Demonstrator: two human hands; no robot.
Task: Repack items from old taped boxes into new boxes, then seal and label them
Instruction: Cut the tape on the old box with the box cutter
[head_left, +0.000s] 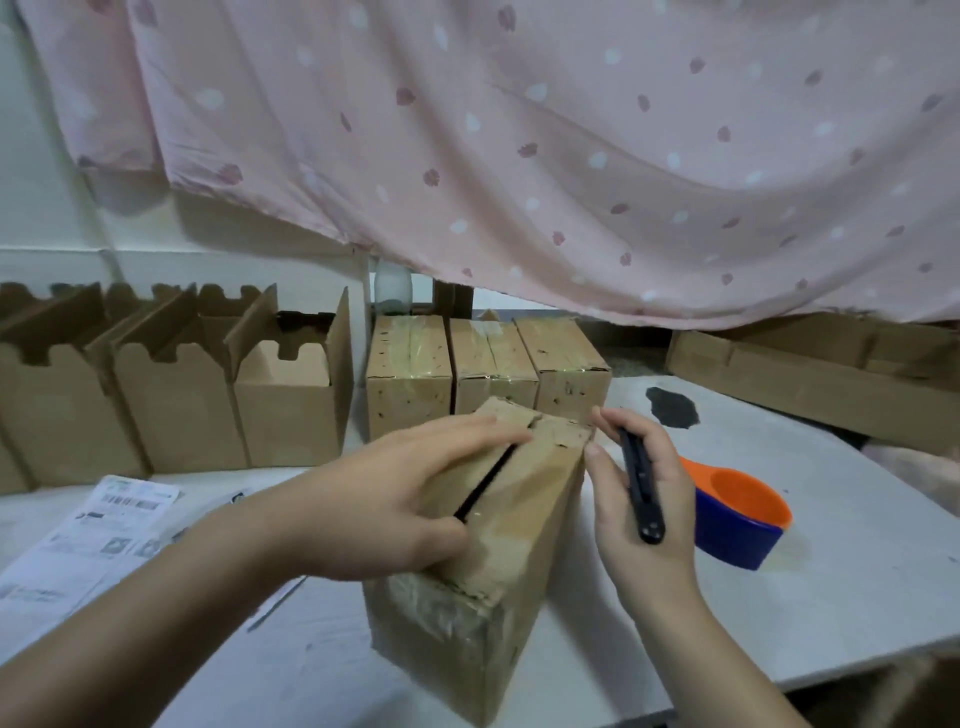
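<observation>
Taped cardboard box (467, 613), top slit | L grip (389, 493) flat on it | R grip (670, 519) clasps slim black cutter (638, 483), prob.

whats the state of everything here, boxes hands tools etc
front box: upright, top seam slit open, flaps still down
three boxes behind: taped shut
new boxes: open, flaps up
left hand: fingers straight, resting on the front box's top
right hand: grips the cutter
cutter: held beside the box, blade not visible
tape roll: lying untouched
label sheets: lying flat, untouched
</observation>
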